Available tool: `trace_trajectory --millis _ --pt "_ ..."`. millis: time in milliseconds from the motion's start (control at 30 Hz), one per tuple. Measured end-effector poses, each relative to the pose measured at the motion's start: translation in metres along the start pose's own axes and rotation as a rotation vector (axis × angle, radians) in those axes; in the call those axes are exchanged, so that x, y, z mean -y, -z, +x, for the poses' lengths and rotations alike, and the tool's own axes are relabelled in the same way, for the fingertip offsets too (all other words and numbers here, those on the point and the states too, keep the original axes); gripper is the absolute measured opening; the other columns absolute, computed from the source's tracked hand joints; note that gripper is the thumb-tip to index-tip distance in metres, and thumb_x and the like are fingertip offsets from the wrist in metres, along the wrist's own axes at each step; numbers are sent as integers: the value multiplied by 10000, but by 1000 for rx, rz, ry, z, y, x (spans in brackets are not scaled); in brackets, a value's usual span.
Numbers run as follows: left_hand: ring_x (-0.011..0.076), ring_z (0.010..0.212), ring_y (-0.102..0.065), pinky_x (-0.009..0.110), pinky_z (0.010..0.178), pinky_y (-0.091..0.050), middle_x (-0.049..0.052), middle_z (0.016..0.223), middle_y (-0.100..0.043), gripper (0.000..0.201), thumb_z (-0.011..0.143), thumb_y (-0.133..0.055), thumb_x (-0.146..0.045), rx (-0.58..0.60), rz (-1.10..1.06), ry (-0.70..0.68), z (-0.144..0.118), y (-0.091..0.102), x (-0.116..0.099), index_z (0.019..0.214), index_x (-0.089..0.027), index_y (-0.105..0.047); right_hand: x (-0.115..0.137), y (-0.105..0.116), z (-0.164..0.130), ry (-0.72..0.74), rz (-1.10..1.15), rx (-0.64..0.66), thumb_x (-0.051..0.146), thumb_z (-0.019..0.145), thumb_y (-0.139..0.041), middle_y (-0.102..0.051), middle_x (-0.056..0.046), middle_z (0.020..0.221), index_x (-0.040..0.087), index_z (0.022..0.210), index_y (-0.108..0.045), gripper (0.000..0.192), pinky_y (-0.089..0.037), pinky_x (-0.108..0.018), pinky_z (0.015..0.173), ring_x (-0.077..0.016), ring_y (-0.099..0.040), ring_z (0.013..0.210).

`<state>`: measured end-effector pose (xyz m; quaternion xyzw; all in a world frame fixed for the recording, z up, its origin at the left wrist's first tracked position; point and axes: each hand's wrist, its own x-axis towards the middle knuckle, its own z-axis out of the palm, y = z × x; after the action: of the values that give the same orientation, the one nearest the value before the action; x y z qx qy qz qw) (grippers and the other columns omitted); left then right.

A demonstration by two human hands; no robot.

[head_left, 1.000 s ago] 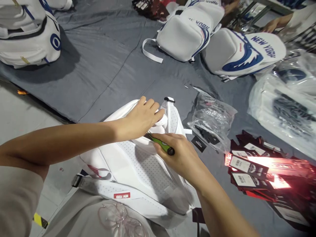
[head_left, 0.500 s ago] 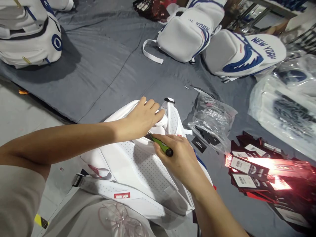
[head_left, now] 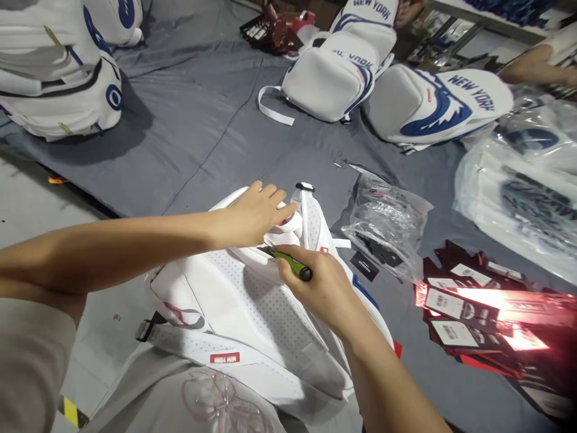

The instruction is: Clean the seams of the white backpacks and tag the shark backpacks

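A white backpack (head_left: 225,282) lies back side up over my lap and the table edge. Its dotted padding and a shoulder strap (head_left: 252,355) with a red "NEW YORK" label face me. My left hand (head_left: 256,215) grips the top of the backpack near the carry loop, fingers curled over the fabric. In my right hand (head_left: 322,279) is a green-handled tool (head_left: 295,266) with a black end. Its narrow front part points at the seam just below my left hand; the very tip is hidden, so its kind does not show.
White backpacks (head_left: 331,75) stand at the back, others (head_left: 58,78) at the far left. To the right lie a clear plastic bag (head_left: 387,210), red tags (head_left: 460,307) and plastic-wrapped goods (head_left: 518,192). Another person's arm (head_left: 536,66) shows at the far right.
The view has shifted slightly, so more of the back shows. Both hands stay at the same spot on the backpack, the tool moving only a little. Another person's arm has come further into view.
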<state>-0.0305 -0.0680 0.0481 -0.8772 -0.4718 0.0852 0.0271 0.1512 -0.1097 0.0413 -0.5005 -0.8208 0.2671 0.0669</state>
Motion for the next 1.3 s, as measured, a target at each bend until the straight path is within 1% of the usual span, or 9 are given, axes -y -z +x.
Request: trace_trajectory --millis 133,200,267,400,600,900,1033,1167,1300 --pt "425 1376 -307 489 957 -438 182 1651 -37 1196 693 -834 -365 291 -53 155 -13 26 10 1582 -295 -36 -1 -12 -11 154 141 -172 276 905 -526 -774 -34 988 210 1058 -730 263 -456 -361 792 -229 -703 859" --pt "432 1370 -315 467 909 -478 169 1657 73 1282 692 -836 -366 309 -106 220 -25 28 10 1567 -329 99 4 -22 -17 231 214 -260 270 915 -538 -771 -32 1001 206 1069 -719 246 -438 -376 851 -223 -698 894" --pt "429 1354 -331 444 881 -499 157 1655 111 1347 674 -847 -366 264 -131 241 -39 23 8 1541 -352 184 13 -33 -22 282 265 -274 267 918 -550 -768 -28 953 209 1075 -716 235 -429 -380 854 -215 -686 870" --pt "430 1322 -355 466 888 -508 193 1650 67 1352 669 -847 -308 243 -52 314 -60 7 2 1545 -323 183 29 -44 -27 346 316 -201 254 911 -566 -744 -33 873 191 1070 -724 232 -433 -369 821 -205 -656 816" --pt "390 1320 -383 437 891 -513 202 1631 -99 1050 827 -646 -201 194 -28 228 -65 1 8 1574 -260 89 28 -44 -22 344 283 -179 262 916 -554 -725 -39 829 183 1074 -730 249 -445 -371 815 -212 -639 793" --pt "378 1434 -275 452 1064 -405 111 1668 36 1088 792 -644 -166 302 -221 213 -57 3 27 1561 -347 104 25 -43 -12 302 259 -204 262 913 -570 -723 -30 788 197 1142 -726 284 -468 -369 777 -213 -622 734" --pt "352 1441 -266 427 1041 -419 86 1673 55 1064 789 -596 -81 285 -263 232 -58 0 27 1561 -369 77 23 -51 -3 305 344 -191 291 911 -576 -744 -32 821 199 1130 -729 282 -492 -383 796 -208 -640 737" --pt "338 1432 -276 401 1015 -429 116 1671 36 1027 798 -558 -23 236 -253 247 -60 -3 21 1571 -335 41 28 -57 3 314 419 -172 287 919 -548 -770 -53 1017 195 1119 -724 282 -520 -377 820 -216 -690 836" --pt "350 1417 -303 414 987 -447 130 1670 10 1031 779 -554 4 238 -250 240 -59 -3 21 1573 -333 11 33 -56 2 263 341 -193 292 908 -554 -777 -54 959 199 1093 -729 271 -528 -405 824 -240 -706 837"
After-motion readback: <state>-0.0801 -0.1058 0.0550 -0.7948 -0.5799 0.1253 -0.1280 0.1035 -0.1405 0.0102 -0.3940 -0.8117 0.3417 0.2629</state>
